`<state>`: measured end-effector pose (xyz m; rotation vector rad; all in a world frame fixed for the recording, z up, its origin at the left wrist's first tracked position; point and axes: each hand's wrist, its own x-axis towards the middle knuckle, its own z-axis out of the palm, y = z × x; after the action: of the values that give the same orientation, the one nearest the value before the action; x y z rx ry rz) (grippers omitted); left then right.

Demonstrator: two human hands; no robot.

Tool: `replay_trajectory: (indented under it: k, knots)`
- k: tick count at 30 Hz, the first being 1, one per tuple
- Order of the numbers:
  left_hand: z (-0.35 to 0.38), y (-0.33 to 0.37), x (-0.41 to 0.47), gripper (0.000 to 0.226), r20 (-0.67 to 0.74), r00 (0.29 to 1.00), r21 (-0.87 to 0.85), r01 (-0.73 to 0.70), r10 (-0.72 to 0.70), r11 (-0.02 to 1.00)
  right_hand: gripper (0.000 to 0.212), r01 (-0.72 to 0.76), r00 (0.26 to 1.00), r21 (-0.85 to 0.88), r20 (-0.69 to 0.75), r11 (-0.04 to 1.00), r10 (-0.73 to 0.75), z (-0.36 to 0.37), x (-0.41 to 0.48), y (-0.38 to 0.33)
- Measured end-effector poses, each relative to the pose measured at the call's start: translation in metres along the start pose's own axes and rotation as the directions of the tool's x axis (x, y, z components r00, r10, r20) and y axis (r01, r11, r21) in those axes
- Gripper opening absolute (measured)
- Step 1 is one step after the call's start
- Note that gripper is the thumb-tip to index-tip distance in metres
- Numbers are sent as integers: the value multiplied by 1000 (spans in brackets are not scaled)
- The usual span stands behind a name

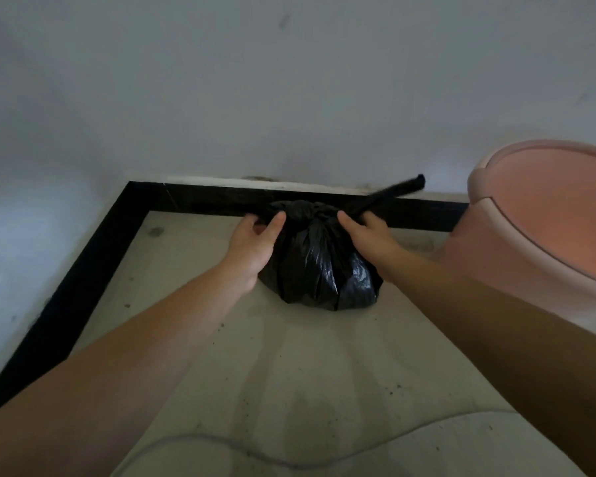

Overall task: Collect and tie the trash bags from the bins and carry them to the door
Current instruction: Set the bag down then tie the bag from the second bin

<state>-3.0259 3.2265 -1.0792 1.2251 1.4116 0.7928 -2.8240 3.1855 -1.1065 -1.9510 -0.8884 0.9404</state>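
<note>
1. Two bare forearms reach forward over the pale floor (289,373), which is stained and speckled with dark grit.
2. The left hand (252,249) pinches one twisted end at the neck of the trash bag (320,270). The right hand (369,235) grips the other end, which is stretched taut.
3. The bag is black, glossy, crinkled and rounded, and it sits on the floor between the hands.
4. A smooth pink bin (547,235) with a round rim stands just to the right.
5. A black baseboard (83,270) edges the corner below a plain grey wall (289,80).

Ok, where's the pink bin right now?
In the head view, the pink bin stands on the floor at the far right, just beyond the right hand gripping the black trash bag.
</note>
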Motion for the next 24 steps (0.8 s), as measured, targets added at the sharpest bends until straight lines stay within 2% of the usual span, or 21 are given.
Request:
replay_trajectory:
  k: [2,3,4,6,8,11,13,15,18,21,23,24]
  knots:
    - [8,12,5,21,-184,952,93,-231,245,969,54,167,983,0,-84,986,-166,5,-6,-17]
    - [11,22,5,21,-213,908,124,-342,361,932,43,219,970,27,-114,975,-214,8,-9,-26]
    - [15,32,6,21,-214,872,105,-428,441,898,37,254,962,113,-133,961,-238,12,-11,-36]
    - [24,53,4,20,-210,864,-79,-482,458,873,31,261,963,269,-132,927,-233,19,-11,-51]
    - [32,66,6,23,-229,910,-307,-405,346,861,27,224,974,349,-121,910,-193,24,-8,-58]
    - [31,58,16,29,-189,981,-557,-143,43,818,31,103,994,507,-90,856,-67,24,6,-54]
    - [29,41,20,33,-144,983,-606,0,-109,795,33,-13,999,458,-28,889,29,31,9,-45]
    - [32,20,20,34,-206,969,-494,15,-134,869,33,-97,993,237,-38,967,109,38,10,-33]
    - [30,-3,19,34,-279,956,-315,2,-95,949,38,-162,969,-29,-195,986,153,29,17,-21]
    - [20,-20,22,37,-217,968,-266,63,-123,962,46,-274,934,-37,-248,961,257,10,32,-12]
    - [19,-28,21,38,-173,981,-220,52,-92,974,44,-285,933,-9,-233,958,276,10,34,-6]
    - [19,-30,19,38,-167,985,-144,18,-42,989,42,-260,935,1,-250,966,252,12,33,-5]
